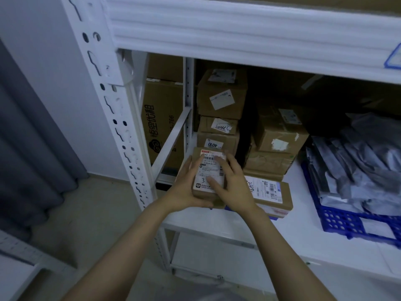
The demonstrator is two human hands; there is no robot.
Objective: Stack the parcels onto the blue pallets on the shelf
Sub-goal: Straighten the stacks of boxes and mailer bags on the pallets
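Observation:
A small brown parcel [206,168] with a white shipping label sits at the shelf's front left, held between both hands. My left hand [186,187] grips its left side and bottom corner. My right hand [232,183] lies on its right side, fingers over the label. To its right, a flat brown parcel [271,192] lies on the shelf. Behind stand stacked cardboard parcels [219,118] and more boxes [280,135]. A blue pallet [347,220] at the right carries grey plastic mailer bags [358,166]. Whatever is under the held parcel is hidden.
The white shelf board [303,240] runs along the front, with a white metal upright [121,118] at the left and the upper shelf beam [238,33] overhead. A tall printed carton [162,122] stands behind the upright. Grey curtain [26,148] hangs at far left.

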